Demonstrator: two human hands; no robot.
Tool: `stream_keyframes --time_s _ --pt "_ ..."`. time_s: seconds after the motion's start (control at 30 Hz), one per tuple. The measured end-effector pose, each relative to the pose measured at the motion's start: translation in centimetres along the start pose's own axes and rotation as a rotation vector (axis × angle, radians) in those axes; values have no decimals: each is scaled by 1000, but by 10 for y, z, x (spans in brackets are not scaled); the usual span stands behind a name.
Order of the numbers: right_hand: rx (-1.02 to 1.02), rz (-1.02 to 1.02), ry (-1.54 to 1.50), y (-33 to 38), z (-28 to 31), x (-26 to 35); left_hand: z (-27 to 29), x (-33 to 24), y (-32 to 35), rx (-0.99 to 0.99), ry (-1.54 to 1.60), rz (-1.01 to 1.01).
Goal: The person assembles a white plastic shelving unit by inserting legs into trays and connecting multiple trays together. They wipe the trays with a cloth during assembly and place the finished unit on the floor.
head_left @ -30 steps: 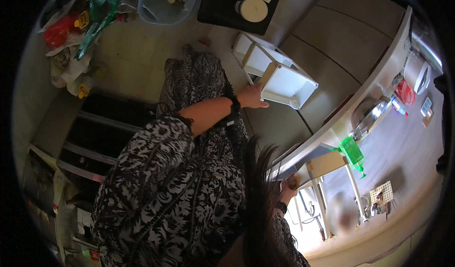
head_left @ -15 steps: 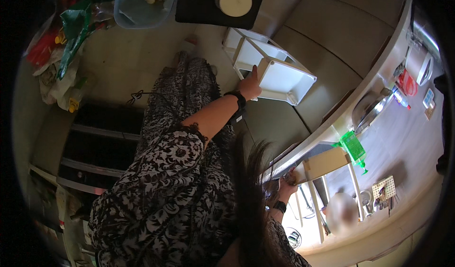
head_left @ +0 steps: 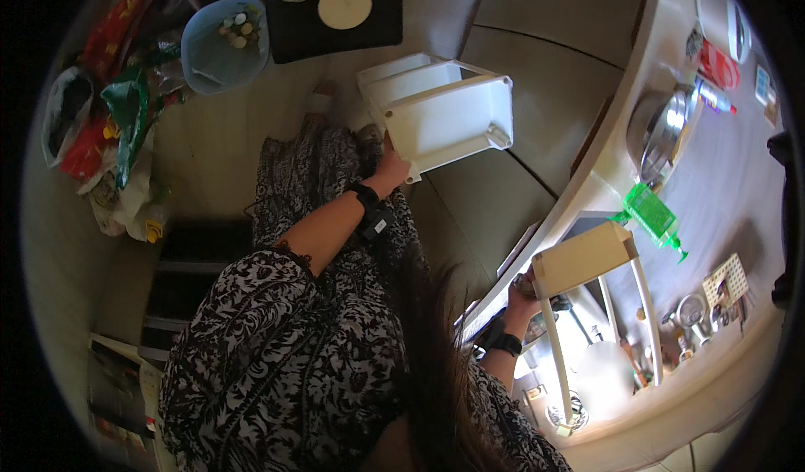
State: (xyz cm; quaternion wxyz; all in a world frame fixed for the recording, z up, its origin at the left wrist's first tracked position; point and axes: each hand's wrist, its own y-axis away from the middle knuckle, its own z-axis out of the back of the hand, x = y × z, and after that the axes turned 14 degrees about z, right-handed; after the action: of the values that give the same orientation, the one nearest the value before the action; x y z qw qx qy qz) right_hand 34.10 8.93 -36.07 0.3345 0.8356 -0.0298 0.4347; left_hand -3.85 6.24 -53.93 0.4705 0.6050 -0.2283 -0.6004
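My left hand [head_left: 392, 170] is closed around the near corner of a white plastic shelf rack [head_left: 457, 120]. The rack is tilted beside the cabinet fronts, with its tray-like tiers and corner posts showing. On the right, my right hand [head_left: 521, 298] grips the end of a cream-coloured shelf section [head_left: 587, 260] with long pale legs. That section is held over the counter edge, its legs pointing toward the bright lower right. Its far end lies close to a green pump bottle [head_left: 651, 212]. The right fingertips are partly hidden by the section's edge.
A metal sink basin [head_left: 665, 137] and the curved counter edge [head_left: 616, 128] run along the right. Grey cabinet doors [head_left: 537, 78] stand below. A blue tub [head_left: 225, 44], a black board [head_left: 335, 36] and plastic bags [head_left: 126, 120] lie on the far left floor.
With the head view shifting, the rack in my left hand appears further left and more side-on. The shelf section in my right hand has risen and moved right, its legs showing more.
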Motion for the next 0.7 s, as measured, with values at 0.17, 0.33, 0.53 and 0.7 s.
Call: stream_keyframes --time_s 0.17,0.33,0.53,0.7 --pt "-252 69 -39 1 -4 -19 16 -8 -26 165 141 171" --pt "-177 109 14 -4 8 1 21 -50 -11 217 -148 200" --pt "91 61 -82 -11 43 45 18 -128 127 584 -326 315" --pt "94 284 -72 16 61 89 -66 -143 272 870 -161 -94"
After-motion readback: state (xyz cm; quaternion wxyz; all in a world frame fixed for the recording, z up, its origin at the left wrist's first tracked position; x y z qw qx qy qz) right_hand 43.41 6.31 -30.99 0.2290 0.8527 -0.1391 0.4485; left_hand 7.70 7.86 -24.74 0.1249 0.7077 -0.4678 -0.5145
